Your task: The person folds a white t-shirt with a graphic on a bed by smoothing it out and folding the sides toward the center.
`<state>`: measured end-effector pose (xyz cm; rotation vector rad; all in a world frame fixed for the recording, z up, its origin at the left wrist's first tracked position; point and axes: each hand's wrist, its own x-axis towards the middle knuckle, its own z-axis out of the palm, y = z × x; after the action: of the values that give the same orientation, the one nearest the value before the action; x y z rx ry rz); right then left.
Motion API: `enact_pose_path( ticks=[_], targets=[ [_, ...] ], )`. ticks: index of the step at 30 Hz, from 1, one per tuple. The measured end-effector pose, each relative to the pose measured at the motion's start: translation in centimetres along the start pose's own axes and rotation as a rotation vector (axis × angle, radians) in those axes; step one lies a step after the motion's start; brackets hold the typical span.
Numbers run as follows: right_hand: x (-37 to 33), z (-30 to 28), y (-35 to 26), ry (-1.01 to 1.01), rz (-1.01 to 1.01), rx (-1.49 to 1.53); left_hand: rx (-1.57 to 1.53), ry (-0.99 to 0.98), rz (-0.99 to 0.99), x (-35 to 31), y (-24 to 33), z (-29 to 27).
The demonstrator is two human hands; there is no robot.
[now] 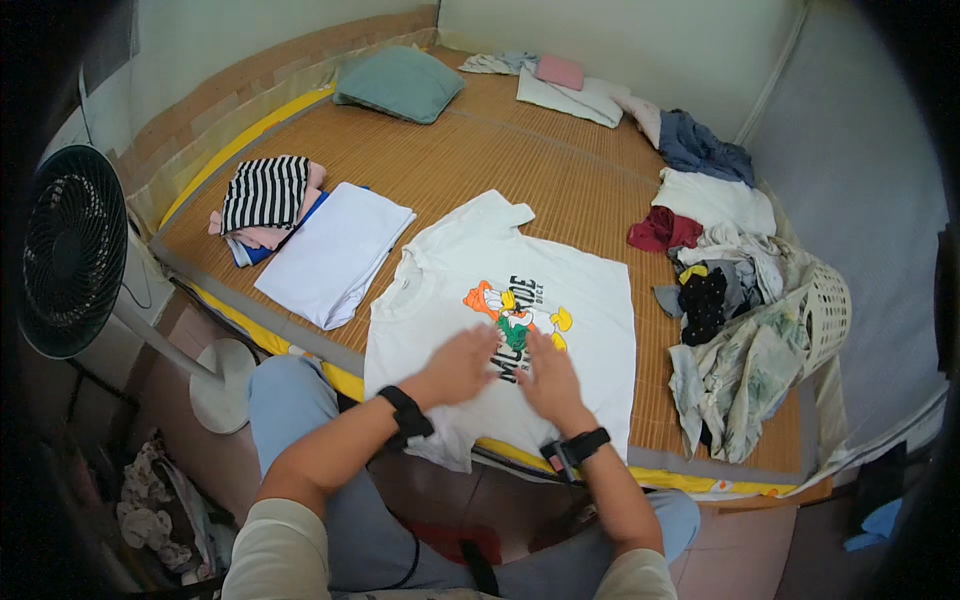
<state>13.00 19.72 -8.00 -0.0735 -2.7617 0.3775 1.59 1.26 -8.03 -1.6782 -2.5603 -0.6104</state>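
White T-shirt (pixel 455 285): laid out flat at the near middle of the bed mat (pixel 570 175), collar to the left, hem to the right, its near side drooping over the yellow bed edge; a colourful cartoon duck print sits mid-shirt.
Left hand (pixel 460 366): above the near part of the print, grip flat and unclenched, fingers stretched toward the right, with hold of nothing; whether it touches the cloth I cannot tell.
Right hand (pixel 551 378): just beside the left one, fingers pointing to the far side, grip likewise spread flat and holding nothing; contact unclear.
Folded clothes: on the left, a white folded cloth (pixel 335 252) beside a stack with a striped garment (pixel 266 192) on top.
Pillow (pixel 398 86): green, at the far left.
Right side: a pale laundry basket (pixel 828 318) tipped over, a patterned garment (pixel 745 375) at its mouth, a red cloth (pixel 664 230) farther off.
Fan (pixel 72 250): left of the bed.
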Motion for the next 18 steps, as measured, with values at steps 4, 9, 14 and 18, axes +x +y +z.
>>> enact_pose_path(
  ticks=[4, 9, 14, 18],
  targets=[
    [-3.7, -2.5, 9.2, 0.001, 0.309, -0.203, 0.168, 0.090, -0.289, -1.8, -7.3, -1.0],
    [-2.3, -3.2, 9.2, 0.068, 0.271, -0.137, 0.120, 0.111, -0.025, -0.2, -1.6, -2.0],
    [-0.1, 0.3, -1.5, -0.026, -0.026, 0.020, 0.004, -0.004, 0.159, -0.6, 0.2, 0.7],
    [-3.1, -2.3, 7.5, -0.013, 0.295, -0.174, 0.169, 0.116, -0.267, -1.5, -5.8, -0.6]
  ],
)
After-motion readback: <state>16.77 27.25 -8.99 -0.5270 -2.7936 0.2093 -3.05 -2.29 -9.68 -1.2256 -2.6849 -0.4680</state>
